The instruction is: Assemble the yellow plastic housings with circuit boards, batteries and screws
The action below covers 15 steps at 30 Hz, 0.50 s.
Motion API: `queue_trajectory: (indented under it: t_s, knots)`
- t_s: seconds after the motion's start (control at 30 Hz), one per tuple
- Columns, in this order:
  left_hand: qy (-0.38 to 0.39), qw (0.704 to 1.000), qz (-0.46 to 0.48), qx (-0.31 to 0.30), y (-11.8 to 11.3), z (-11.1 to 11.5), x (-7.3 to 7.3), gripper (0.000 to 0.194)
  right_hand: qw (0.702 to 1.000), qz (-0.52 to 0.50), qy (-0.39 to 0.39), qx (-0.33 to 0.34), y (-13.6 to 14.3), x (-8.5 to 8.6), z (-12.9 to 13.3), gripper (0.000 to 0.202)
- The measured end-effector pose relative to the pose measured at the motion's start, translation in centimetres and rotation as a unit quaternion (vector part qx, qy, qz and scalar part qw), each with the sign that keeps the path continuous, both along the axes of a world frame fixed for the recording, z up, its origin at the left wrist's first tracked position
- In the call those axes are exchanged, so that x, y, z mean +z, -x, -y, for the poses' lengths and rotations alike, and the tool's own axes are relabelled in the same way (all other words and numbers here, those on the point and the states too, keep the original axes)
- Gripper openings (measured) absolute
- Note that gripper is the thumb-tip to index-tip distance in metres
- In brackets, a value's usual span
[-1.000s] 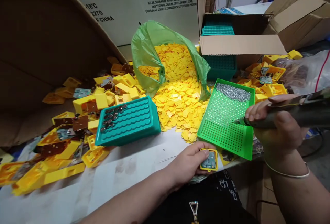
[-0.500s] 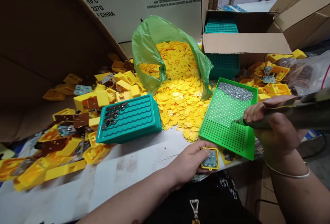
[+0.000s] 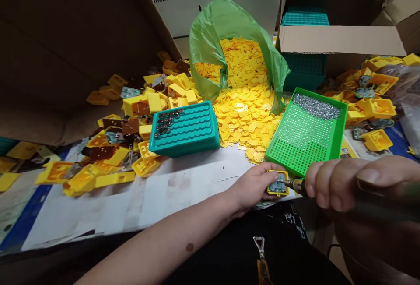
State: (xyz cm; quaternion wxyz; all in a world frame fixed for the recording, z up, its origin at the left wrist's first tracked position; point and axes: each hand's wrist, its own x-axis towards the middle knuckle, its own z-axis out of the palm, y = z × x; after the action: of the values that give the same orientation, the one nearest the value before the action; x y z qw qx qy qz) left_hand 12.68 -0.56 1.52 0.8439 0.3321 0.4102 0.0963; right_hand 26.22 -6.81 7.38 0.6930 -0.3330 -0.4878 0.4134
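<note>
Small yellow housing (image 3: 278, 183) being pinched flat by left hand (image 3: 254, 188); screwdriver (image 3: 295, 184) being gripped in right hand's (image 3: 354, 188) fist, tip touching housing.

Desk (image 3: 183, 197): white paper-covered top, a blue strip showing at its left edge. Lying on it: a teal plastic tray with scalloped rows (image 3: 185, 129), centre; a bright green perforated plastic tray (image 3: 305, 138), right; a crumpled green plastic bag (image 3: 210, 35) spilling flat yellow plastic chips (image 3: 244, 116) between them; a heap of yellow plastic housings (image 3: 108, 162), left; an open brown cardboard box (image 3: 341, 40), far right.
</note>
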Motion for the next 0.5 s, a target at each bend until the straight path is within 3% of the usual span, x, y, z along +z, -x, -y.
queue_trajectory:
  t_s: [0.13, 0.5]
  knots:
    - [-0.006, 1.0, 0.006, -0.005, 0.08, -0.04, -0.03, 0.019, 1.0, 0.018, -0.002, 0.023, 0.01, -0.15, -0.16, 0.023]
    - [-0.009, 1.0, 0.006, -0.012, 0.05, -0.08, -0.26, 0.02, 0.998, 0.052, 0.023, 0.006, 0.24, -0.26, -0.09, 0.023]
